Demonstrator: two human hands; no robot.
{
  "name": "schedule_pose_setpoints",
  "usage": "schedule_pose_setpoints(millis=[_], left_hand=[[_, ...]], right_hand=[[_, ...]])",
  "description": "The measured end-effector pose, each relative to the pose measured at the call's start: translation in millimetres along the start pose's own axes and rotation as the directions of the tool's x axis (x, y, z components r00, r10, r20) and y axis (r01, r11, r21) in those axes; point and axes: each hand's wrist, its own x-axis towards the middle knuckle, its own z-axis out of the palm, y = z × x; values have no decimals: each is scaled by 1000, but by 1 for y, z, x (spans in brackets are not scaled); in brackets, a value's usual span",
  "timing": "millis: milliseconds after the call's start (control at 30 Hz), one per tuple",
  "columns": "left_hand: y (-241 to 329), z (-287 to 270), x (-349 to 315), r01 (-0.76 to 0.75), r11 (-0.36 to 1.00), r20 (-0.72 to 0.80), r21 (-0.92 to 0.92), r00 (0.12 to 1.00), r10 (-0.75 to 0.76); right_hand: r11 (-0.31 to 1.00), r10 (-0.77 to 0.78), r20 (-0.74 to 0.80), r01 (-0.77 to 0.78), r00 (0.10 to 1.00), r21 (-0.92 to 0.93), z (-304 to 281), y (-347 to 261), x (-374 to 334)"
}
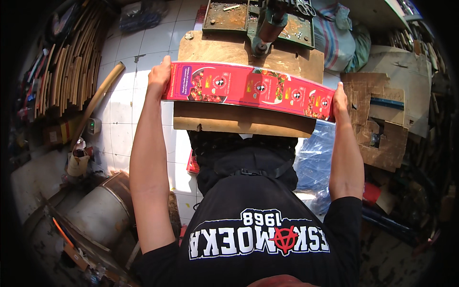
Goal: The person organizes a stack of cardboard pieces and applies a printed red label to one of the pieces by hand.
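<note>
From my remote seat I see the red printed strip (246, 88) stretched between my left hand (160, 76) and right hand (340, 101), above the wooden bench (217, 48); I can't tell whether it touches. Fingers grasp both ends, so neither hand is nearer. Its long axis runs left to right, crosswise to my body, the right end angled slightly toward me, printed face up.
</note>
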Motion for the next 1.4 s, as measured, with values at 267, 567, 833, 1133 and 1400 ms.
schedule_pose_setpoints(millis=[267,567,833,1133,1400], left_hand=[[-5,-1,2,-2,1000,-19,-20,1000,1],[-10,5,8,-11,995,-42,-98,999,7],[-19,10,22,-28,991,-47,-129,999,22],[-22,9,18,-1,972,35,-234,999,10],[-7,5,-6,39,960,51,-276,998,-26]], right_hand=[[998,-37,-10,37,999,-48,1,-14,-6],[997,-58,-2,58,998,-48,3,-15,4],[982,-106,-11,104,994,-155,3,-23,-8],[956,-208,-17,200,978,-214,1,-26,-22],[983,-164,-27,161,986,-83,6,-20,-12]])
